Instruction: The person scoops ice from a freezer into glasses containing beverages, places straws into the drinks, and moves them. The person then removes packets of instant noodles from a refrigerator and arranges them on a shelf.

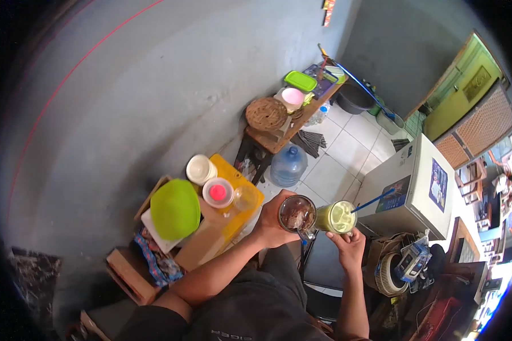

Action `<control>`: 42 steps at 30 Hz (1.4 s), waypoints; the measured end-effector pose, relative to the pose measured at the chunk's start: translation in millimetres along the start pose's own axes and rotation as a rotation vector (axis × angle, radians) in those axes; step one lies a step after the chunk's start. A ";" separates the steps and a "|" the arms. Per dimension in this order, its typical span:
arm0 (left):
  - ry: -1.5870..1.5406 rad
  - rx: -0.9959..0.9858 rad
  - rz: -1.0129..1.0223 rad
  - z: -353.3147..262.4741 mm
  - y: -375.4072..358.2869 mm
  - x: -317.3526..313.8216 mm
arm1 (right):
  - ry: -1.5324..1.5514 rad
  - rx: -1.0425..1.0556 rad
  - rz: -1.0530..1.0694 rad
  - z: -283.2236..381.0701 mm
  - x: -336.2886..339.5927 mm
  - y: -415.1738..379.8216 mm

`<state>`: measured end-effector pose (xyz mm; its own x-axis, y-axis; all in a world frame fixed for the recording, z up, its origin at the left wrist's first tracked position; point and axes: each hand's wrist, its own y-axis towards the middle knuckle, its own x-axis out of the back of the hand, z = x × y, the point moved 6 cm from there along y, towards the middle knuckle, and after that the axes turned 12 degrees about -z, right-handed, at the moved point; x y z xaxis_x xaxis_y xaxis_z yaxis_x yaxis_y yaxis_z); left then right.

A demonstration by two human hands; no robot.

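Note:
My left hand is wrapped round a glass mug of dark brown iced drink, its handle pointing down toward the other mug. My right hand grips a second glass mug, of pale green iced drink, from its near side. A blue straw sticks out of the green drink, leaning to the right. Both mugs are held up side by side in front of my body, close together over the floor and a dark seat. Part of my left fingers is hidden behind the brown drink's mug.
A white chest freezer stands ahead on the right. On the left, a yellow table holds tubs and a green lid. A large blue water bottle stands on the tiled floor beside a wooden bench. A cluttered shelf is at right.

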<state>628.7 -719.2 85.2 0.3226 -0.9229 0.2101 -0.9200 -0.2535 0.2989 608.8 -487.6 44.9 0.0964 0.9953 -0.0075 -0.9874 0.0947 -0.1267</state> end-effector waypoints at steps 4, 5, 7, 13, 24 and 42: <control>-0.058 0.006 0.033 10.0 61.5 -23.4 | 0.050 -0.001 -0.030 14.9 -1.9 56.7; -0.066 0.020 0.049 15.9 75.1 -32.1 | 0.033 0.017 -0.070 22.6 0.4 70.6; -0.071 0.005 0.064 23.6 103.9 -47.7 | 0.007 0.056 -0.119 24.5 8.1 103.8; -0.074 0.014 0.108 41.4 197.4 -121.1 | -0.001 0.074 -0.219 13.4 61.3 224.2; -0.328 -0.019 0.423 105.5 376.6 -448.5 | -0.101 -0.053 -0.573 -24.4 278.5 433.8; -0.389 0.089 0.815 134.0 384.6 -808.7 | -0.086 0.119 -1.114 -98.2 512.2 511.1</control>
<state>-15.8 -109.2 -94.4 -0.5191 -0.8547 -0.0094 -0.8492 0.5145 0.1191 165.8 68.7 -121.1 0.9283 0.3518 0.1200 -0.3619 0.9292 0.0752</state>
